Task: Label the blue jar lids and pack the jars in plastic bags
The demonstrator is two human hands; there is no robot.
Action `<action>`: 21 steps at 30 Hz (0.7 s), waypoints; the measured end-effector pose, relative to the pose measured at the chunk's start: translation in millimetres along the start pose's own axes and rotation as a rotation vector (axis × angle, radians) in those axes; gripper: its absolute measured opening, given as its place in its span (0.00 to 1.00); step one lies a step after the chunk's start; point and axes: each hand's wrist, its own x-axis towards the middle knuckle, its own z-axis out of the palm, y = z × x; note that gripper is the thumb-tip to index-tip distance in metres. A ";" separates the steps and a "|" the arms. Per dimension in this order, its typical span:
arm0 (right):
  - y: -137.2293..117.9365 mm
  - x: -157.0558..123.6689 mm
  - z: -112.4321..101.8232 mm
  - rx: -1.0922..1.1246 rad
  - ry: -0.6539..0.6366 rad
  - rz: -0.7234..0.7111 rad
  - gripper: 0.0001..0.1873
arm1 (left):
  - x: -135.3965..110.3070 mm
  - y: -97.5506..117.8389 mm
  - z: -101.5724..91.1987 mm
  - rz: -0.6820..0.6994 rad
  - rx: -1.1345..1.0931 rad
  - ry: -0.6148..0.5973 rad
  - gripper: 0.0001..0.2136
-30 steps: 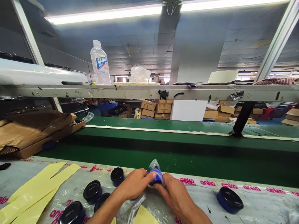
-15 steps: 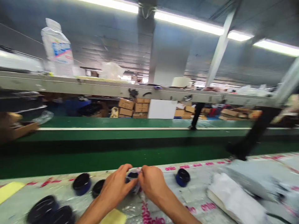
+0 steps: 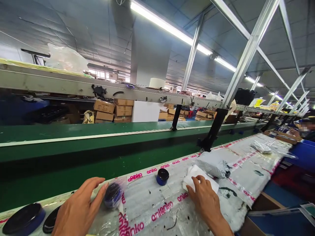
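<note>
My left hand (image 3: pixel 78 206) holds a round blue jar with a black lid wrapped in a clear plastic bag (image 3: pixel 112 194), thumb and fingers curled around it at the near edge of the worktable. My right hand (image 3: pixel 204 196) reaches right, its fingers resting on a stack of white plastic bags (image 3: pixel 197 173). A bare blue jar with black lid (image 3: pixel 162 176) stands between the hands. Two more black-lidded jars (image 3: pixel 23 216) sit at the bottom left.
The worktable (image 3: pixel 157 209) is covered with clear film printed "anko". A green conveyor belt (image 3: pixel 73 157) runs behind it under a metal shelf (image 3: pixel 73 87). More bag stacks (image 3: pixel 213 164) lie further right. Another person (image 3: pixel 307 127) sits at the far right. Cardboard boxes (image 3: pixel 105 109) are stacked beyond.
The view swung right. My right hand let go of the bagged jar and moved right onto the white bag stack; my left hand keeps the bagged jar.
</note>
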 end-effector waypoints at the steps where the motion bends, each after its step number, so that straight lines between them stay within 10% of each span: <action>1: 4.2 -2.7 3.6 -0.017 -0.039 -0.004 0.08 | -1.6 0.3 0.0 0.039 0.000 0.016 0.17; 12: 26.8 6.0 5.4 0.671 -0.237 0.393 0.25 | -17.7 4.7 -1.1 0.532 0.143 0.371 0.16; 21: 14.6 7.2 -30.1 1.148 -0.218 0.698 0.25 | -27.5 5.9 2.3 0.601 0.013 0.333 0.11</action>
